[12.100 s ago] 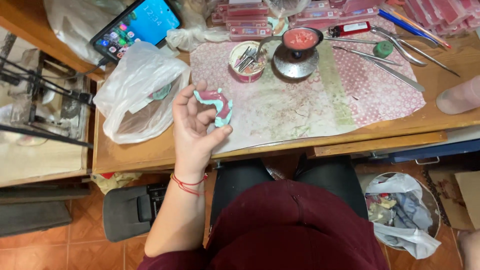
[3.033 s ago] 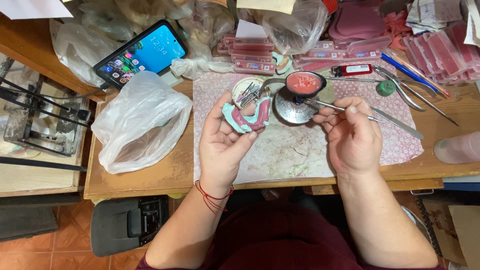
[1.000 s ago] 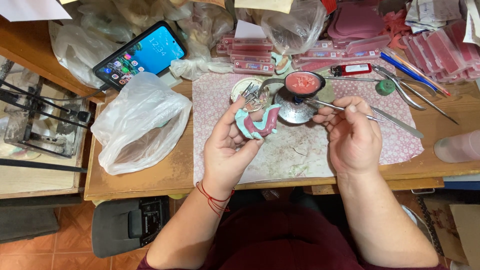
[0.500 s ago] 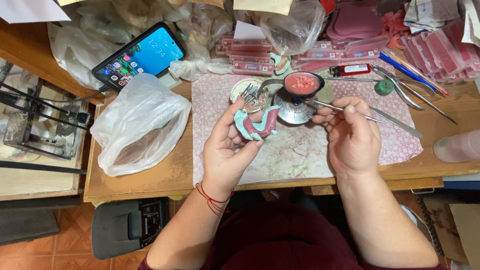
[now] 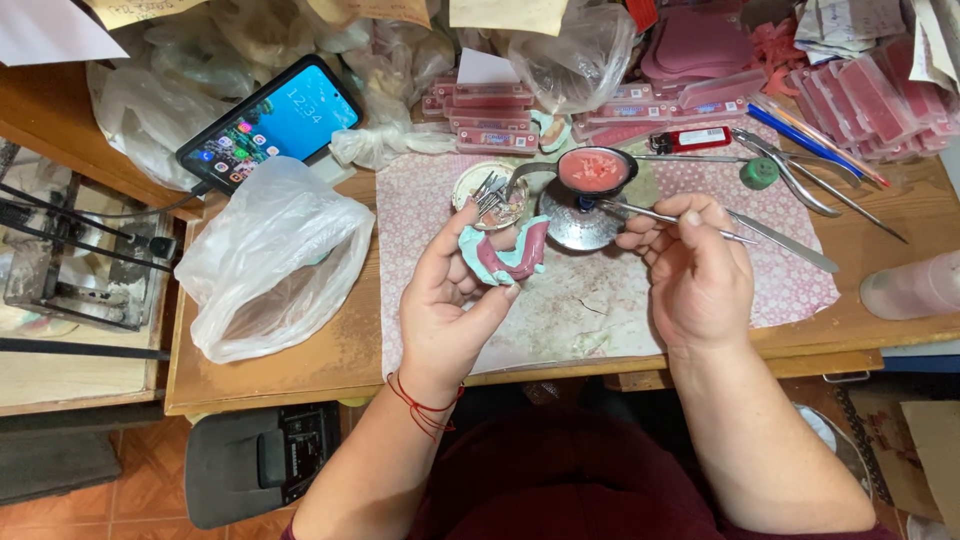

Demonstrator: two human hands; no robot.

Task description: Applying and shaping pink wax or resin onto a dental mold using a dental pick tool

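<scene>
My left hand [image 5: 445, 310] holds a horseshoe-shaped dental model [image 5: 503, 257], teal with a pink wax rim, above the patterned mat [image 5: 560, 300]. My right hand [image 5: 695, 270] pinches a thin metal instrument [image 5: 660, 216]; its tip reaches toward the base of a small burner stand [image 5: 578, 225]. On that stand sits a ladle of pink wax [image 5: 593, 171]. A round tin of small metal tools [image 5: 487, 190] stands just behind the model.
A white plastic bag [image 5: 270, 260] lies at the left of the wooden desk [image 5: 300, 340], with a lit phone [image 5: 268, 122] behind it. Pliers, metal spatulas [image 5: 790, 235], a lighter [image 5: 692, 140] and pink wax boxes [image 5: 880, 95] crowd the back right. A pink bottle [image 5: 905, 285] lies right.
Twelve seconds ago only my left hand was up, with the model. Since then my right hand came in with the instrument. In the last second both hands barely shift; the model turned slightly.
</scene>
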